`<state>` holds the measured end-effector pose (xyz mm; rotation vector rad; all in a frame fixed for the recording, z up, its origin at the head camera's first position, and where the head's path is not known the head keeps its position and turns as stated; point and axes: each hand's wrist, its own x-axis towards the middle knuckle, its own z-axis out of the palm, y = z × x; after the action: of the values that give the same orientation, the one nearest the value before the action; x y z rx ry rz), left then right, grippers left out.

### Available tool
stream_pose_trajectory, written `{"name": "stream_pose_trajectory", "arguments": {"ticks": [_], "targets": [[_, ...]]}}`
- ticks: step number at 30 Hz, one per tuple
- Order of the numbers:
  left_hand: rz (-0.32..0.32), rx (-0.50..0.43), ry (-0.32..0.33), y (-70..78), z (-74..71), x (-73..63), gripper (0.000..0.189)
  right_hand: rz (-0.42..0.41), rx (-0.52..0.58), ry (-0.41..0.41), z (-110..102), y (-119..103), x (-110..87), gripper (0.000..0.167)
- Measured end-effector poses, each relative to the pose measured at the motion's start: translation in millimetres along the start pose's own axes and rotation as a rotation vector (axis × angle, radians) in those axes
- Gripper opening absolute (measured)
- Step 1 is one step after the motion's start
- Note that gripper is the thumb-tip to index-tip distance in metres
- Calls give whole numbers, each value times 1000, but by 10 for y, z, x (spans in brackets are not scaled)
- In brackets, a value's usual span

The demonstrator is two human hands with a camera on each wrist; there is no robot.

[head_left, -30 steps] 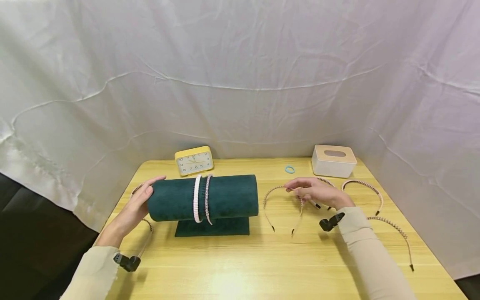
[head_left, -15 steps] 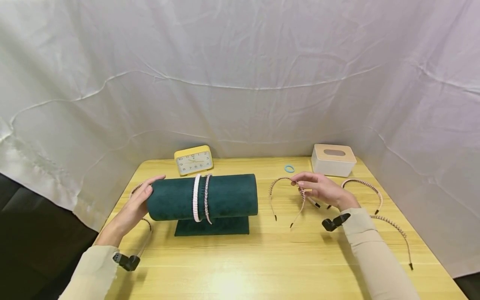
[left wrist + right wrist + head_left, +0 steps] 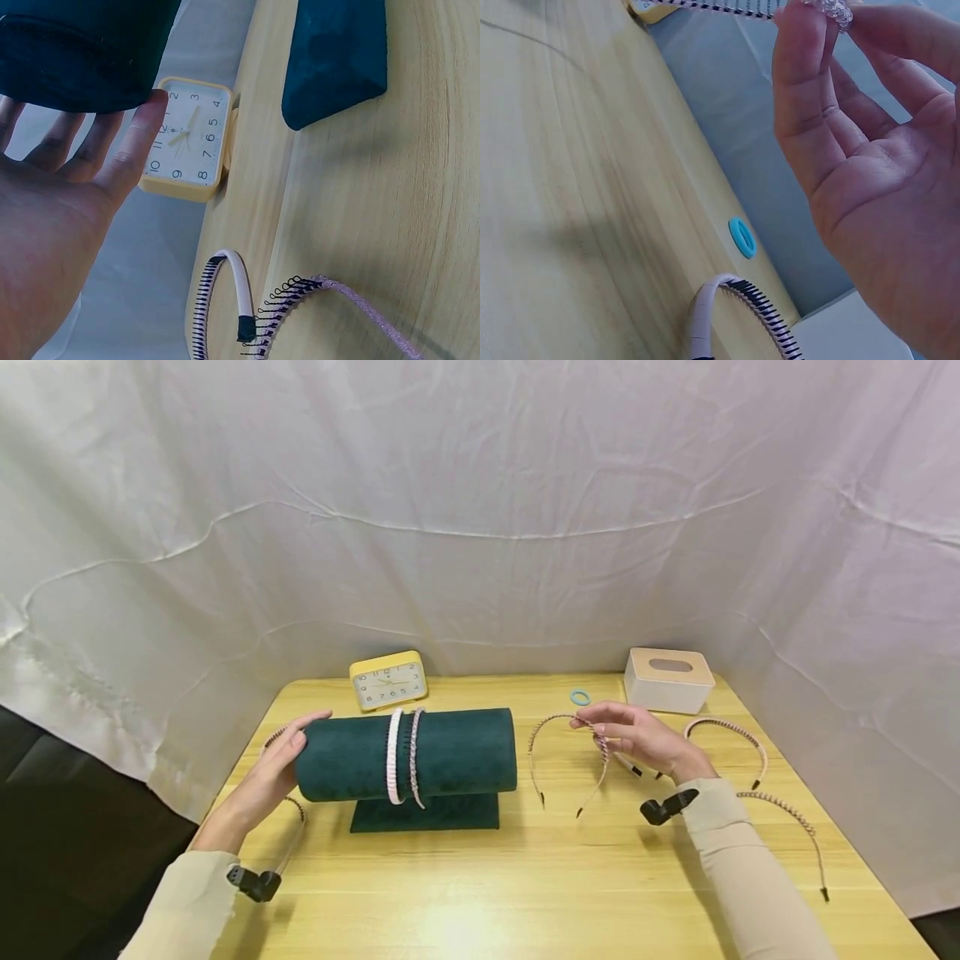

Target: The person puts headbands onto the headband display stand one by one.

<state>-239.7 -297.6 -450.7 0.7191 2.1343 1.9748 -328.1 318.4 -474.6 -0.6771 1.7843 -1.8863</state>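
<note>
A dark green velvet display roll (image 3: pixel 467 752) on a flat base (image 3: pixel 427 814) stands in the middle of the table in the head view. Around it sit a white headband (image 3: pixel 392 760) and a thinner pinkish one beside it. My left hand (image 3: pixel 251 789) rests against the roll's left end; in the left wrist view its fingers look fairly straight against the velvet. Right of the roll, my right hand (image 3: pixel 637 739) pinches a thin twisted headband (image 3: pixel 532 742) near the top of its arch, dark tips pointing down. In the right wrist view only part of that headband shows.
At the back are a yellow alarm clock (image 3: pixel 387 682), a blue ring (image 3: pixel 580 697) and a white box with a wooden lid (image 3: pixel 667 681). More headbands lie at the right, one (image 3: pixel 795 818) near the edge, and others (image 3: pixel 244 292) at the left.
My right hand has lifted slightly with the headband, going a little right, then back left. The left hand and the display roll look the same.
</note>
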Motion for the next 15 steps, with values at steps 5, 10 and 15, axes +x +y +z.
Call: {"name": "stream_pose_trajectory", "arguments": {"ticks": [5,10,15], "targets": [[-2,6,2,-1,1,1,52,-28,-27,11,21,-36,-19,39],[2,8,3,1,6,-1,53,-51,-87,-7,86,-98,-17,42],[4,4,3,5,11,-4,53,-56,-110,19,198,-146,19,33]]}}
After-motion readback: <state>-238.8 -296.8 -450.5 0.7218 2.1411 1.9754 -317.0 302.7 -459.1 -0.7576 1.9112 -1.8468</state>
